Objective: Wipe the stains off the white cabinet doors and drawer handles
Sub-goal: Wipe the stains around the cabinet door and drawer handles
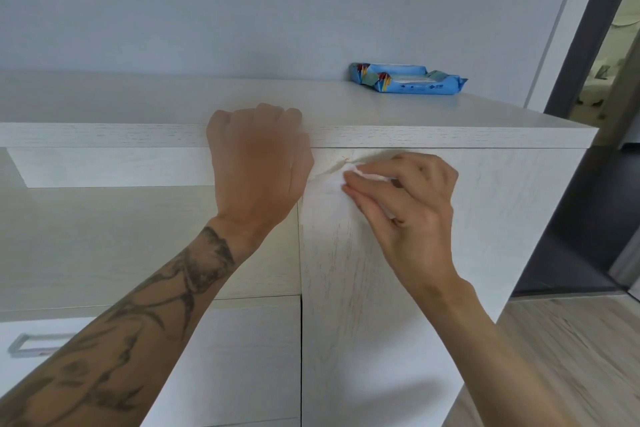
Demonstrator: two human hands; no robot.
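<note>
— The right grip (401, 198): what has it got?
— A white wipe (329, 184), pinched between thumb and fingertips and pressed against the cabinet door (381, 305). It sits at the door's upper left corner, just under the cabinet top (450, 135).
— Any stain there?
— A faint yellowish mark (343, 159) just above the wipe, near the fingertips (too small to say more about it).
— And the left grip (258, 163)?
— Just to the left of the right one, near it but apart. Its fingers are curled over the front edge of the cabinet top and hooked on it. The tattooed forearm (138, 315) runs down toward the lower left.
— What lies beyond the grips?
— A blue pack of wipes (408, 80) on the cabinet top, behind the right grip and well apart from it, close to the wall (242, 10).
— And below them?
— Under the left grip, drawer fronts (242, 357). A metal drawer handle (31, 345) shows below the left forearm, partly hidden by it. To the right of the right grip, past the cabinet's side, there is wooden floor (571, 357).
</note>
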